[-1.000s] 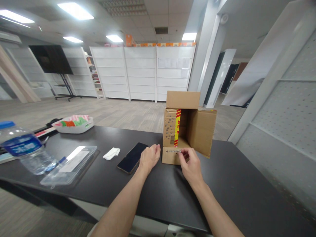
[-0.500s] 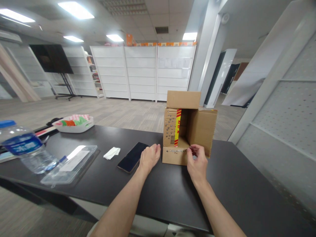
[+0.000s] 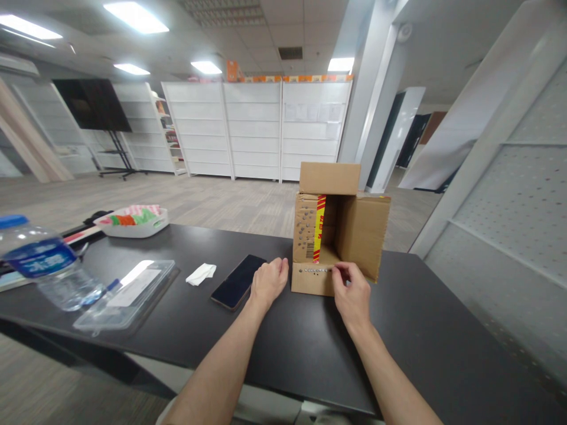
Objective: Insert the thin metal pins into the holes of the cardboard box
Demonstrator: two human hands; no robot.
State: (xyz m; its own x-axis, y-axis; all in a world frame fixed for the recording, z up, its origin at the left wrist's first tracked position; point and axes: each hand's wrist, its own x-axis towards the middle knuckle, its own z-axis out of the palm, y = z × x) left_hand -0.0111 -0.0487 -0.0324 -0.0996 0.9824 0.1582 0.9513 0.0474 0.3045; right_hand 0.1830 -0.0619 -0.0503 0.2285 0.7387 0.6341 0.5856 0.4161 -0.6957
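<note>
A cardboard box (image 3: pixel 305 251) stands on the dark table with its flaps spread and its inside facing me. Small grey metal dots, perhaps tacks, are scattered over its left panel. More of them form a row (image 3: pixel 316 270) along the low front flap. My right hand (image 3: pixel 353 292) is pinched at the right end of that row, touching the flap; anything between the fingertips is too small to make out. Left of the box, my left hand (image 3: pixel 268 282) rests on the table, fingers curled closed, whatever is inside hidden. A black smartphone (image 3: pixel 237 283) lies right beside it.
On the left are a crumpled white tissue (image 3: pixel 201 274), a clear plastic case (image 3: pixel 128 295) and a water bottle (image 3: pixel 48 265) with a blue cap. Farther back sits a white basket (image 3: pixel 137 229) with colourful packets. The table (image 3: pixel 301 348) ends close to my body.
My right hand has shifted slightly left along the front flap, and its fingers have drawn closer together. My left hand and the box look almost unmoved.
</note>
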